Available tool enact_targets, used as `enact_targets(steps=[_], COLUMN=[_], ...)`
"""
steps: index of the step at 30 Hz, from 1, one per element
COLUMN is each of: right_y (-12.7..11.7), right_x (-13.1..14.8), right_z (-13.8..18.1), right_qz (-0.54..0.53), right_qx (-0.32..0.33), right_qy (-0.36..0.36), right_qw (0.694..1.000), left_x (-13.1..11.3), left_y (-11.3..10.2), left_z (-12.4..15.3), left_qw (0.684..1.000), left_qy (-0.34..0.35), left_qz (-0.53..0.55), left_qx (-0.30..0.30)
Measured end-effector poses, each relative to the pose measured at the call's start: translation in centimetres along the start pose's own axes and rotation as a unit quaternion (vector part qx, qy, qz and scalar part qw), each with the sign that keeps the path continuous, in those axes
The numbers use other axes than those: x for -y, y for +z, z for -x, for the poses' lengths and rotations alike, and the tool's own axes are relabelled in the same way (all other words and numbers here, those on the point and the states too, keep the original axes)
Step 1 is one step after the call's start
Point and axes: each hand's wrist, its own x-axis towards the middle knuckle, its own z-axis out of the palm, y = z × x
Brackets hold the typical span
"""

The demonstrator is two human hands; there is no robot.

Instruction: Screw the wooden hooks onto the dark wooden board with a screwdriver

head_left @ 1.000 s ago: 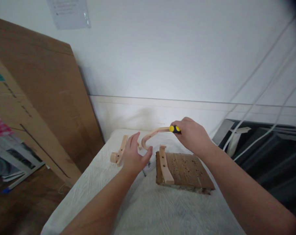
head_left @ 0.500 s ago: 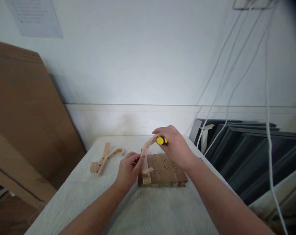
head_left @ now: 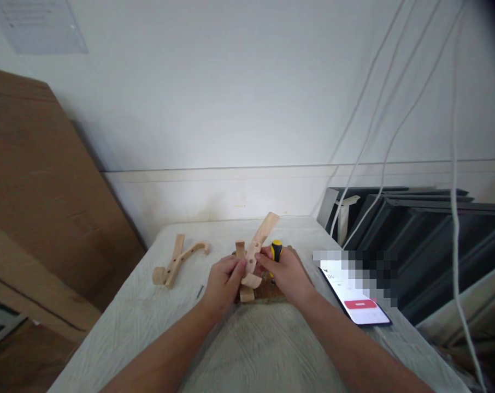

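My left hand and my right hand meet over a brown wooden board on the white-covered table. Both pinch a curved pale wooden hook piece that stands tilted up to the right. My right hand also grips a yellow and black screwdriver. A second wooden hook lies on the board under my fingers. Another hook assembly lies to the left, apart from my hands.
A phone with a lit screen lies on the table at the right. A small dark screw lies left of my left hand. Cardboard sheets lean against the wall at left. Dark panels and hanging white cables stand at right.
Both hands have come closer together over the board. The curved hook now stands more upright, held by both hands. The view shifted, bringing the phone into sight.
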Motion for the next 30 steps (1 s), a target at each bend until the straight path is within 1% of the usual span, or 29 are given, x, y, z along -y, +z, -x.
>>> enact_targets(steps=[2,4,6,8,10,12,14,16,19,21,25,30], right_y=[-0.8,-1.9,-2.8,-3.3,-3.4,-3.3,-3.1,-3.0,-2.7,-2.6,-2.5,-2.7], right_x=[-0.1,0.0,0.3,0.4,0.2,-0.2,-0.5,-0.7,-0.5,-0.3,-0.2,-0.4], right_z=[-0.6,-0.7,-0.7,-0.7,-0.9,-1.2,-1.4,-1.6,-1.5,-1.4,-1.4,-1.2], right_qz=[-0.033,-0.02,0.045,0.118,0.173,0.205,0.238,0.27,0.331,0.372,0.425,0.427], right_qx=[-0.015,-0.04,-0.045,-0.026,0.0,0.011,0.015,0.02,0.023,0.013,-0.001,0.041], right_qy=[0.008,0.02,0.04,0.058,0.068,0.077,0.085,0.083,0.066,0.049,0.019,0.01], right_qw=[0.999,0.999,0.997,0.991,0.983,0.976,0.967,0.959,0.941,0.927,0.905,0.903], left_x=[0.5,1.1,1.7,2.2,2.6,3.0,3.2,3.4,3.4,3.3,3.2,3.3], left_y=[0.3,0.5,0.4,0.1,-0.3,-0.5,-0.5,-0.2,0.2,0.4,0.5,0.4], left_z=[0.0,0.0,0.0,-0.2,-0.4,-0.6,-0.8,-0.9,-0.8,-0.7,-0.6,-0.5], left_qw=[1.0,0.999,0.997,0.993,0.988,0.984,0.982,0.984,0.988,0.987,0.986,0.989], left_qy=[0.017,0.02,0.019,0.022,0.021,0.012,0.001,0.0,0.033,0.055,0.064,0.066], left_qz=[-0.004,-0.024,-0.058,-0.092,-0.122,-0.147,-0.163,-0.162,-0.152,-0.151,-0.151,-0.131], left_qx=[0.004,-0.008,-0.038,-0.067,-0.091,-0.103,-0.098,-0.071,-0.015,0.008,0.018,0.004])
